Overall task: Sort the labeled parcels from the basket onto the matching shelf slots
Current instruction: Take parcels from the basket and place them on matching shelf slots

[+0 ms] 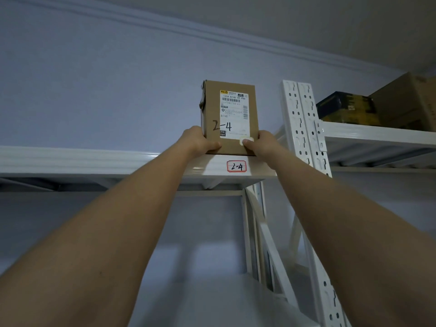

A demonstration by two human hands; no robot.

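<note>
A brown cardboard parcel point(230, 114) with a white shipping label and "2-4" handwritten on it stands upright on the top white shelf point(94, 159), right above the red-framed slot tag "2-4" point(236, 166). My left hand point(200, 141) grips its lower left corner, thumb on the front face. My right hand point(260, 143) grips the lower right corner, thumb pressed on the front near a pale round sticker. Both arms reach up from below. The basket is out of view.
White perforated uprights point(304, 128) stand just right of the parcel. On the neighbouring shelf point(377, 135) sit a black-and-yellow box point(346, 107) and a large cardboard box point(410, 100). A lower shelf level shows beneath, and a wall behind.
</note>
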